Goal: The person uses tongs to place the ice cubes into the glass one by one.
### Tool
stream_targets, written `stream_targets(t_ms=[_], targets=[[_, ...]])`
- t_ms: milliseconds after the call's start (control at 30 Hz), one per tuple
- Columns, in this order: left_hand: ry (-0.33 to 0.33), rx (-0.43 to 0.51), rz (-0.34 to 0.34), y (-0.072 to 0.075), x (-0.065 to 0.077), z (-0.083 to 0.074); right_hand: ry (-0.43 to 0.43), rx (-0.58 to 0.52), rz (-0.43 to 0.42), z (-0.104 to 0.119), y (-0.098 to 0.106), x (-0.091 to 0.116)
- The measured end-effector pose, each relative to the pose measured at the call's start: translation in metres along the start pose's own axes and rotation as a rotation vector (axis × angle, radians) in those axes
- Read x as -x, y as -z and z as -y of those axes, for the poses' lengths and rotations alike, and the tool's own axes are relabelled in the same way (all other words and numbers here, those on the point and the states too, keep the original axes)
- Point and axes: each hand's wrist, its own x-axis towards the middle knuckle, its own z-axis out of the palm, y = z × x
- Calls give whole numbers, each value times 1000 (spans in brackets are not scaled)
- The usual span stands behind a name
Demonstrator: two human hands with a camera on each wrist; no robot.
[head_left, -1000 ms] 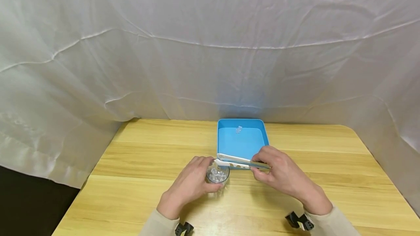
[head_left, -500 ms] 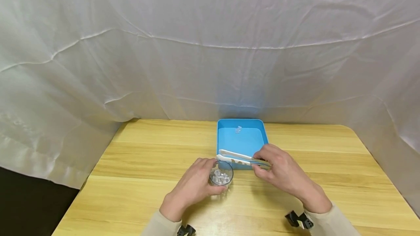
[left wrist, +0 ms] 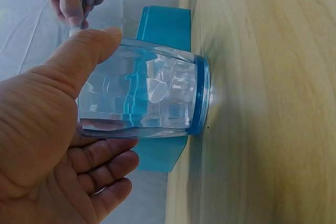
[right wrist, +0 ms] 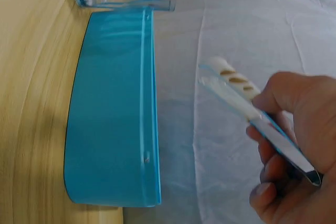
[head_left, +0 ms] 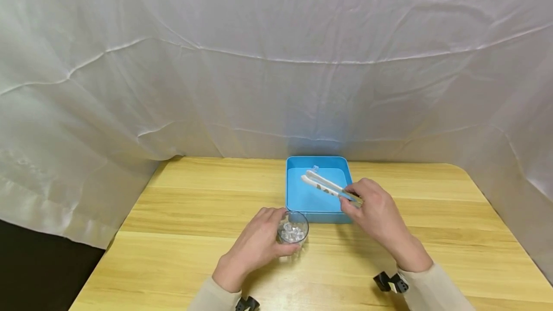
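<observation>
My left hand (head_left: 255,241) grips a clear drinking glass (left wrist: 173,90) that stands upright on the table, thumb on the near side and fingers round the far side. Several clear ice cubes (head_left: 291,233) lie in the bottom of the glass. A pair of tongs (head_left: 324,184) with white, hole-patterned tips is pinched in my right hand (head_left: 377,205). Its tips are slightly apart with nothing visible between them, above the blue tray (head_left: 319,216). Near the tray's back wall lie clear cubes (head_left: 316,168), partly hidden by the tong tips.
The tray stands just beyond the glass on the wooden table (head_left: 194,215). Grey-white cloth (head_left: 259,85) hangs behind and at the sides of the table. The table's left edge drops off to a dark area (head_left: 39,263).
My right hand has moved the tongs from over the glass to the back of the tray. The left hand and glass have shifted slightly right.
</observation>
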Motion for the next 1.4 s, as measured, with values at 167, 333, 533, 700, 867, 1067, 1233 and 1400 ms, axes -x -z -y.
stream_targets(t_ms=[167,333,533,700,867,1067,1233,1400], targets=[[-27,-61,-23,1,0,-1,-112,51,22,-6,-6,-7],[-75,-121,-65,2,1,-2,-206,108,62,-11,-13,-12],[-93,-132,-87,1,1,-2,-263,143,95,-18,-24,-16],[-94,-123,-85,0,0,-2,-250,174,67,-24,-33,-18],[-82,-112,-73,0,0,-2,-250,196,99,-24,-39,-21],[-68,-101,-53,0,0,-1,-252,213,155,-24,-50,-28],[-60,-97,-47,-1,0,-1,-238,226,176,-22,-57,-34],[-67,-94,-48,-1,0,-2,-251,249,195,-21,-63,-37]])
